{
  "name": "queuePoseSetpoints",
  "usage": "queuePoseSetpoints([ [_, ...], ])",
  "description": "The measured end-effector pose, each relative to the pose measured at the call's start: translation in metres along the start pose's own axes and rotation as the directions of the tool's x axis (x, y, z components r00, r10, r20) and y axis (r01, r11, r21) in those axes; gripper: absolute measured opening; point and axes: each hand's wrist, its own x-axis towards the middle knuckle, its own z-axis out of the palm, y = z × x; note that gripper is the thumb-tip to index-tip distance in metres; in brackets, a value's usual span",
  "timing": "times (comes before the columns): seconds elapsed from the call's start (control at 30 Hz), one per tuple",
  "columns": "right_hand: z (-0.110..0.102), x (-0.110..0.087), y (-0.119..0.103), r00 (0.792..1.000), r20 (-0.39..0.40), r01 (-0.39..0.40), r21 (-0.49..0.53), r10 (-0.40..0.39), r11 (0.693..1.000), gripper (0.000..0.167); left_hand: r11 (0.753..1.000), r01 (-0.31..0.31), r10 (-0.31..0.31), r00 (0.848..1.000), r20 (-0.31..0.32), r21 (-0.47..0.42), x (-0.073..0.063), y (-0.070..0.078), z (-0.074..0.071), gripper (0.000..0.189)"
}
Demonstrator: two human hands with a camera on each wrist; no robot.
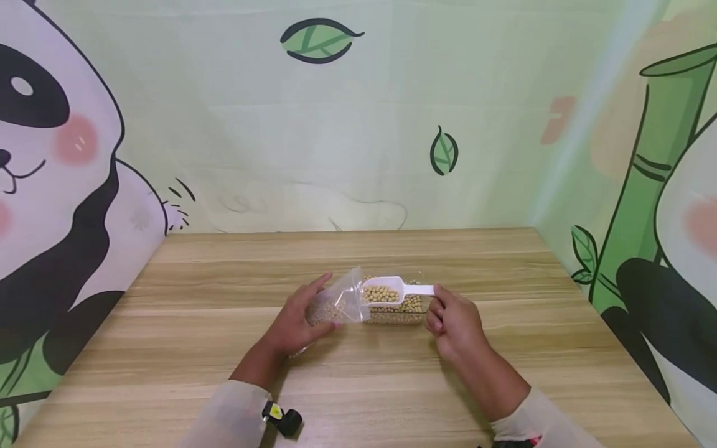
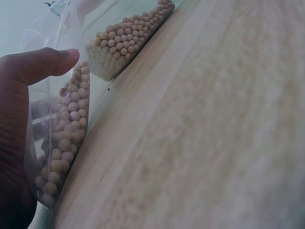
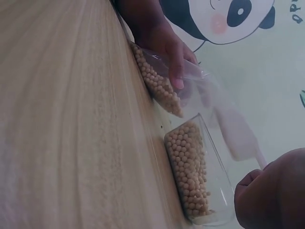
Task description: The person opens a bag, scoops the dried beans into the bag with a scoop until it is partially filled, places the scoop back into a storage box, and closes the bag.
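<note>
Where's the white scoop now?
In the head view, just right of centre: the right hand holds the white scoop above the clear box, its tip at the mouth of the plastic bag.

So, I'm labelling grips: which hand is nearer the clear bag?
Left: the left hand grips the clear bag; the right hand is off to its right, holding the white scoop.

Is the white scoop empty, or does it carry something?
Not empty: in the head view, many small beige balls lie in the bowl of the white scoop, which the right hand holds.
</note>
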Motion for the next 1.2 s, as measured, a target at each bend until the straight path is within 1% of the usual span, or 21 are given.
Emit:
queuePoseSetpoints([
  [0.13,0.005,-0.004,0.001,0.999,0.0,0.037,-0.017,-0.037,0.999,0.04,1.0,0.002,-0.002,1.0,0.002,0.002,0.0,0.0,0.0,0.096],
  [0.27,0.01,-0.009,0.001,0.996,0.024,0.082,-0.04,-0.081,0.996,0.034,1.0,0.012,-0.011,1.0,0.008,-0.004,0.001,0.001,0.0,0.096],
  [0.47,0.015,-0.014,0.003,0.989,0.055,0.143,-0.059,-0.14,0.988,0.032,1.0,0.017,-0.016,1.0,0.014,-0.014,0.001,0.002,-0.001,0.096],
  [0.7,0.016,-0.016,0.006,0.982,0.079,0.179,-0.099,-0.171,0.979,0.026,1.0,0.012,-0.012,1.0,0.013,-0.022,0.0,0.0,0.0,0.094],
  [0.97,0.02,-0.023,0.004,0.971,0.111,0.228,-0.147,-0.213,0.962,0.023,1.0,0.005,-0.005,1.0,0.006,-0.016,-0.001,-0.001,0.001,0.094],
  [1.1,0.02,-0.024,0.003,0.968,0.106,0.243,-0.146,-0.229,0.959,0.021,1.0,0.0,0.0,1.0,0.005,-0.018,0.0,0.0,0.001,0.095],
  [1.2,0.019,-0.023,0.003,0.969,0.083,0.244,-0.145,-0.234,0.959,0.021,1.0,0.003,-0.003,1.0,0.007,-0.023,0.0,0.001,0.0,0.094],
])
